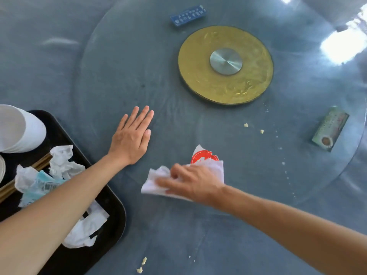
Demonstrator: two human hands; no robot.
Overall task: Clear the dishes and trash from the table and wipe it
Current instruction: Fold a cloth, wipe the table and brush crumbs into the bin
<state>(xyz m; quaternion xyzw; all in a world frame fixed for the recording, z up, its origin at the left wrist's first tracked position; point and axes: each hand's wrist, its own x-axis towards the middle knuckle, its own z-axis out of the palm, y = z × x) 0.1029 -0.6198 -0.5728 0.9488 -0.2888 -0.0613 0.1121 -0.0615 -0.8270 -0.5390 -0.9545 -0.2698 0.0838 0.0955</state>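
My right hand (pixel 191 183) grips a crumpled white napkin with a red print (pixel 208 164) and holds it against the glass turntable (pixel 123 66) near its front. My left hand (pixel 132 136) lies flat on the glass with straight fingers, left of the napkin. Crumbs (pixel 246 125) lie on the glass to the right, with more crumbs (pixel 142 265) near the front edge. A black tray (pixel 111 225) at the left holds crumpled tissues (pixel 63 161), chopsticks (pixel 39 164), a blue wrapper and white bowls (pixel 17 130).
A gold disc with a metal hub (pixel 225 64) sits at the turntable's centre. A blue card holder (pixel 188 15) lies at the back and a green one (pixel 330 131) at the right. The blue-grey tablecloth (pixel 29 66) surrounds the glass.
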